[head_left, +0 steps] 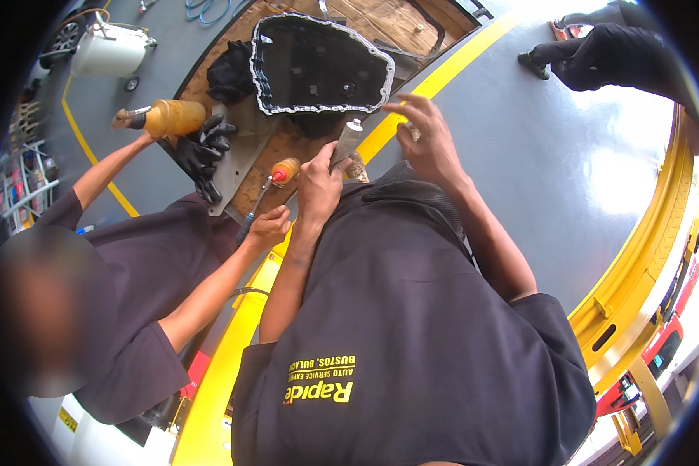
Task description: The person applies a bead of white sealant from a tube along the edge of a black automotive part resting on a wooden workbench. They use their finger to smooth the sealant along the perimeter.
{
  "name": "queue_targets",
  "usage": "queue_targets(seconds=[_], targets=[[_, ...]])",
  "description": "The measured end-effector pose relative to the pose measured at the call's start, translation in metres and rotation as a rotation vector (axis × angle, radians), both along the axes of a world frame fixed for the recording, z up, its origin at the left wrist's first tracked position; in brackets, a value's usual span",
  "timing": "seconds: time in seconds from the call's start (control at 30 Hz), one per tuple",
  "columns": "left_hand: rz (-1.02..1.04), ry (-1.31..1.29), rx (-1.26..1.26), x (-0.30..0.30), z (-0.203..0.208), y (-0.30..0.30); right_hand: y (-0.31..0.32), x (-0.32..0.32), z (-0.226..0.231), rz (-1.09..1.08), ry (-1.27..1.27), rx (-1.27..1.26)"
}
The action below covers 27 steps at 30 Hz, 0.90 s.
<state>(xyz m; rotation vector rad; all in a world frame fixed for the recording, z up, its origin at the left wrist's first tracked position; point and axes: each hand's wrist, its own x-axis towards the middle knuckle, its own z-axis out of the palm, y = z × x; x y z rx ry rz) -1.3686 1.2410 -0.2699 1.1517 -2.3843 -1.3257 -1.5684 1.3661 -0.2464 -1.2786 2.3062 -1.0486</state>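
Note:
A silver squeeze tube is gripped in my left hand, its white nozzle end pointing up toward the pan. In front of me, a black oil pan lies with its inside facing up. A grey bead of sealant runs around its rim. My right hand hovers by the pan's near right corner with its fingers apart. A small pale thing shows among those fingers, too small to name. Whether a fingertip touches the rim I cannot tell.
On my left, a co-worker's hand has an orange bottle; their other hand is near a blue-handled tool. Black gloves and a red-capped bottle lie on the wooden board. Another person's legs are at far right.

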Motion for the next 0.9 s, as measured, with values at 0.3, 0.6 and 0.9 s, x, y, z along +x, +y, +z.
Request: queue_targets(seconds=[0.3,0.6,0.9], targets=[[0.092,0.270,0.517,0.024,-0.004,0.005,-0.001,-0.039,-0.061,0.063,0.307,0.146],[0.145,0.266,0.559,0.046,0.020,0.015,-0.002,-0.026,-0.074,0.173,0.567,0.271],[0.143,0.292,0.534,0.051,0.080,0.025,0.001,-0.012,-0.077,0.154,0.592,0.295]])
